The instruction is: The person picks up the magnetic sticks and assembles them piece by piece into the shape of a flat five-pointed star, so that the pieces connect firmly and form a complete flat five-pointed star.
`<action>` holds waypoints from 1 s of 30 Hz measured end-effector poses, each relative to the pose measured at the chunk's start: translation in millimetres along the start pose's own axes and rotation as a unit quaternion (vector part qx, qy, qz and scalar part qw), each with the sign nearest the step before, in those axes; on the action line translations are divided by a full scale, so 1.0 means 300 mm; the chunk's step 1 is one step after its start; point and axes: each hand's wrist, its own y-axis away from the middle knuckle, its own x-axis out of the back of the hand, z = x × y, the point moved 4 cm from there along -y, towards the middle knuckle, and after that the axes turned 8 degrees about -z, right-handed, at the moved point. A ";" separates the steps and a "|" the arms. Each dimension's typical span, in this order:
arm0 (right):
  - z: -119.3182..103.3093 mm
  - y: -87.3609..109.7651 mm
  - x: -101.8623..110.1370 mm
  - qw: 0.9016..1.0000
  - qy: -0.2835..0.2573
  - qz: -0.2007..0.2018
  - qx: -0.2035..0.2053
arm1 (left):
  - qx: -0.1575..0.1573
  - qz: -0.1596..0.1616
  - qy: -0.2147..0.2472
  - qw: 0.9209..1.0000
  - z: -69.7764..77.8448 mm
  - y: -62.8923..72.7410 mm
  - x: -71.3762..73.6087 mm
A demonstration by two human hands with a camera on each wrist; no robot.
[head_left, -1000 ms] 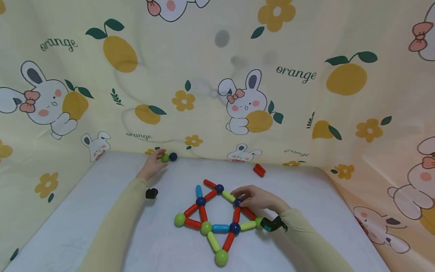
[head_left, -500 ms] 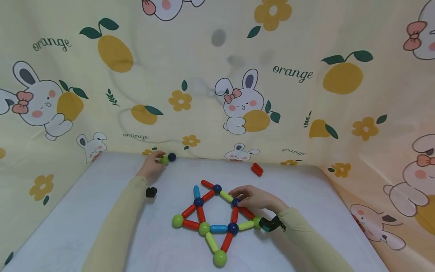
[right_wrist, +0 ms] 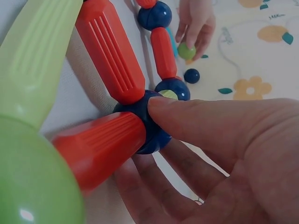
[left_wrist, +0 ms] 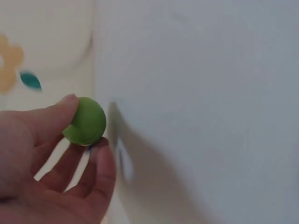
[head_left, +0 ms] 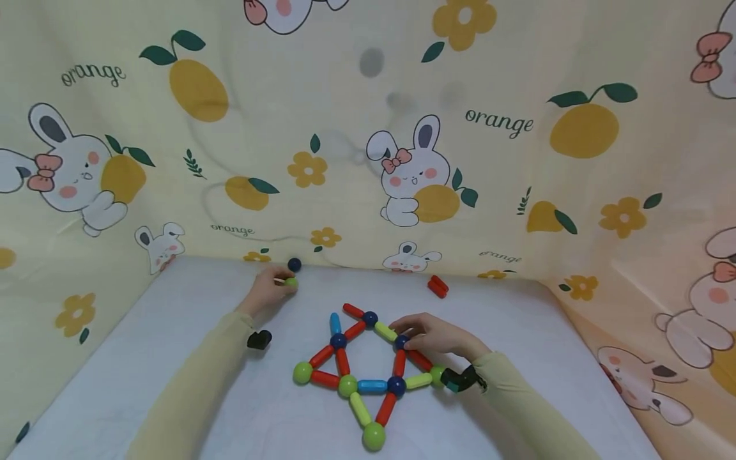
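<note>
My left hand (head_left: 268, 292) pinches a loose green ball (left_wrist: 88, 122) between thumb and fingers, near the back of the table. A loose dark blue ball (head_left: 294, 264) lies just beyond it. At the table's middle lies a flat figure of balls and rods, with a five-sided ring and triangles on its sides. My right hand (head_left: 438, 336) grips a dark blue ball (right_wrist: 152, 133) at the ring's right corner; two red rods (right_wrist: 110, 51) join that ball. A blue rod (head_left: 335, 322) and a red rod (head_left: 352, 310) stick out from the figure's upper left with free ends.
Two loose red rods (head_left: 438, 286) lie side by side at the back right of the white table (head_left: 506, 306). A patterned cloth (head_left: 345, 128) with rabbits and oranges rises behind the table and along its sides.
My left hand has drawn the green ball away from the loose dark blue ball, rightward and toward me. My right hand keeps its place on the figure.
</note>
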 end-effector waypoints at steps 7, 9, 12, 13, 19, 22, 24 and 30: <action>0.006 0.009 0.008 1.000 -0.009 0.003 0.001 | 0.025 -0.081 0.052 0.995 0.081 0.026 -0.113; 0.006 0.010 0.008 1.000 -0.010 0.003 0.001 | 0.035 -0.101 0.079 0.991 0.099 0.029 -0.149; 0.006 0.009 0.006 1.000 -0.008 0.003 0.003 | 0.049 -0.119 0.116 0.985 0.122 0.035 -0.194; 0.005 0.009 0.006 1.000 -0.009 0.003 0.004 | 0.049 -0.123 0.123 0.984 0.130 0.036 -0.206; 0.002 0.008 0.001 1.000 -0.011 0.005 0.003 | 0.057 -0.126 0.160 0.977 0.162 0.044 -0.248; 0.003 0.008 0.001 1.000 -0.012 0.005 0.001 | 0.063 -0.128 0.164 0.976 0.168 0.039 -0.260; 0.003 0.008 0.002 1.000 -0.010 0.005 0.001 | 0.070 -0.132 0.163 0.975 0.170 0.035 -0.266; 0.002 0.005 0.001 1.000 -0.003 0.001 0.000 | 0.093 -0.148 0.156 0.972 0.167 0.033 -0.277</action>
